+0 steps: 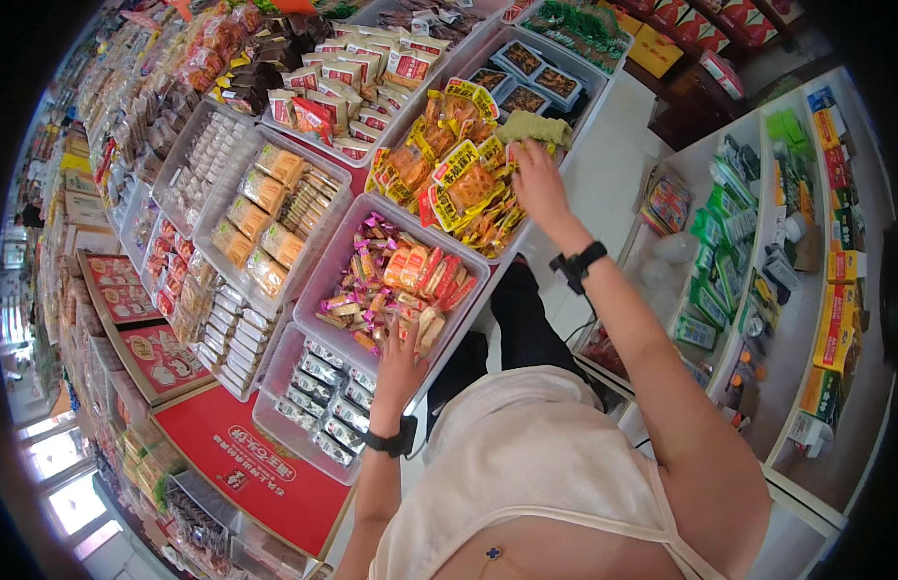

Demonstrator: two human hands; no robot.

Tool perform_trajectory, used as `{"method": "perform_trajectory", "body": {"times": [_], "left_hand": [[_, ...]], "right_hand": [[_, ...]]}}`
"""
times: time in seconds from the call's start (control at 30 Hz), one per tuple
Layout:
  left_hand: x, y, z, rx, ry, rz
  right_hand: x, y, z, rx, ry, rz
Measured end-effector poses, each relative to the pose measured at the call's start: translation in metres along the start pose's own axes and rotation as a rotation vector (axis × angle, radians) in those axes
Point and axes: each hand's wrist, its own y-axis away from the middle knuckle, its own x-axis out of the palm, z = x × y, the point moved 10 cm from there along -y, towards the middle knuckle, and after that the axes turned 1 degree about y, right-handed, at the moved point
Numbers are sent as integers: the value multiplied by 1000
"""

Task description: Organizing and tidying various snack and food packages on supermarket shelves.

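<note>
My right hand reaches over a clear plastic bin of yellow-and-black snack packets, its fingertips at a folded green cloth on the packets' far right side. Whether the fingers grip the cloth is hard to tell. My left hand, fingers apart, rests at the near edge of another clear bin with pink-and-gold wrapped sweets and red and orange packets. Nothing shows in its grasp. Both wrists wear black bands.
Below the left bin sits a bin of silver-and-black packets. Bins of orange-topped packaged cakes and cream-coloured packets lie beyond. A red display panel is at lower left. White shelves with boxed goods stand at right.
</note>
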Motion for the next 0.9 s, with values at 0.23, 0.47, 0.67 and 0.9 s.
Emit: {"method": "perform_trajectory", "body": {"times": [0.23,0.47,0.67,0.9], "left_hand": [[-23,-18,20,-176,36,-6],[-48,-121,-78,-43,6,-215],[-61,-221,-109,-49,-146,-541],[-27,-263,-100,-331,-493,-444]], "right_hand": [[57,-61,-110,293,125,545],[77,-72,-113,-132,-224,699],[33,-84,-171,48,-456,378],[-9,-68,-163,0,-560,380]]}}
